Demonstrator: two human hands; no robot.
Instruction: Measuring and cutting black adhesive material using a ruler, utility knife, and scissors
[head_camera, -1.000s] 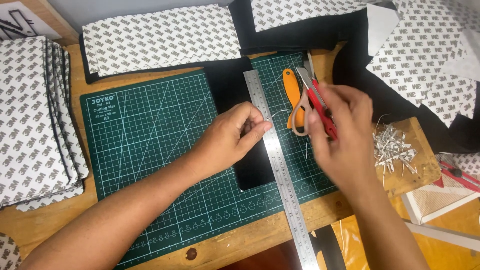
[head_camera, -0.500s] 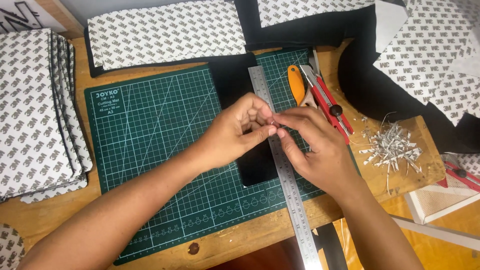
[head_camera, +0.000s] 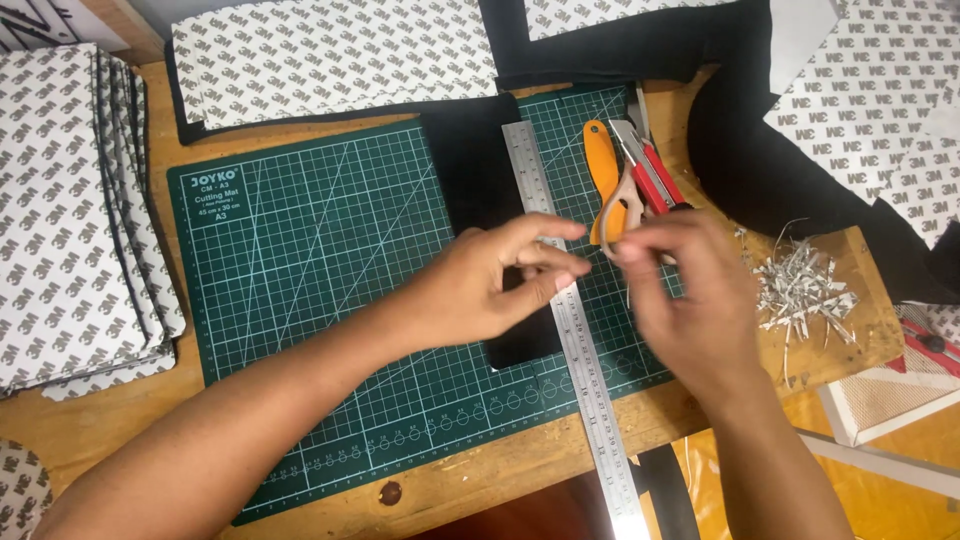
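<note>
My left hand presses the black strip beside the steel ruler, which runs away from me; my right hand, nearer the scissors, pinches something too blurred to tell

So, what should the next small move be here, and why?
Probably carry the right hand over to the scrap pile. Its fingertips are pinched together as if on a thin sliver, too small to make out, and the left hand already rests on the black strip beside the ruler.
</note>
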